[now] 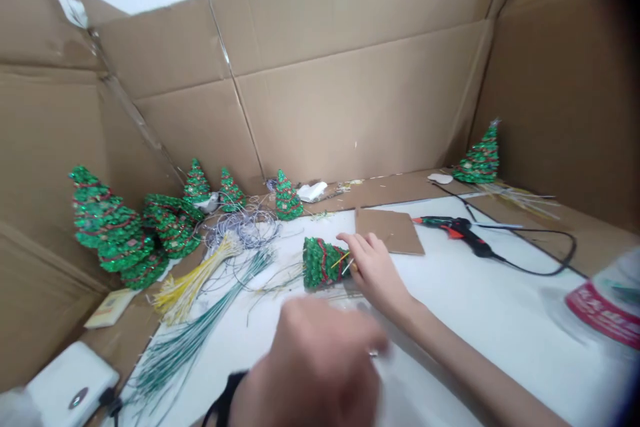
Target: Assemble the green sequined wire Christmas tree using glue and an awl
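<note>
A small green tree [318, 263] with red trim lies on its side on the white board [465, 320]. My right hand [374, 269] is at its right end, fingers curled round it, with thin yellow and white pieces showing by the fingertips. Nearer the camera, my left hand [320, 360] is raised and blurred by motion, with a dark band at the wrist. Its fingers are bent together, and a tiny shiny spot shows near the fingertips; what it holds is too blurred to make out.
Yellow stems [200, 277], green stems [200, 340] and coiled wire [245, 223] lie left. Several green trees [113, 227] stand behind. A cardboard square [390, 230], glue gun [457, 230] with cable and bottle [607, 310] are right. Cardboard walls [360, 100] surround the work surface.
</note>
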`<action>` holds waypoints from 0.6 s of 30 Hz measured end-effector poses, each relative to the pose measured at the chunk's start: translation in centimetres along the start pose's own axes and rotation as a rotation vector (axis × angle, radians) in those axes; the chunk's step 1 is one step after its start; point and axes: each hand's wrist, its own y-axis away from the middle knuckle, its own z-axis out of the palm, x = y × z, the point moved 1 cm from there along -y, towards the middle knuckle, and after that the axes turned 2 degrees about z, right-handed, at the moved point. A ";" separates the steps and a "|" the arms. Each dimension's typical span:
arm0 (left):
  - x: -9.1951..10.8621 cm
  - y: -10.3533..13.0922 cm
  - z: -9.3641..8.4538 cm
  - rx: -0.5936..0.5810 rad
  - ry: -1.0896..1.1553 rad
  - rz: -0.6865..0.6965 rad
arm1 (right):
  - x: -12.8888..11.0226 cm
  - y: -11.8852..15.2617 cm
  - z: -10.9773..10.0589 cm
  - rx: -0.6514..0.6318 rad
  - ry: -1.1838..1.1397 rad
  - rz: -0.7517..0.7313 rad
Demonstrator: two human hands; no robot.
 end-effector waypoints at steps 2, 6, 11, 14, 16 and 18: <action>-1.9 -4.0 -0.1 0.016 -0.049 0.012 | -0.1 0.1 -0.1 0.038 0.004 0.015; -4.2 -6.2 1.8 0.020 -0.156 -0.019 | -0.2 0.2 -0.1 0.066 0.001 0.038; -4.4 -4.2 4.3 -0.065 -0.257 0.047 | -0.4 0.5 0.6 0.045 0.017 0.045; -4.4 -3.9 4.7 -0.107 -0.266 0.024 | -0.8 0.8 1.0 0.024 0.024 0.031; -4.5 -4.0 4.8 -0.128 -0.241 0.011 | -1.1 0.9 1.2 0.015 0.045 0.021; -4.5 -3.9 4.9 -0.134 -0.216 0.006 | -1.3 1.0 1.3 0.011 0.074 0.013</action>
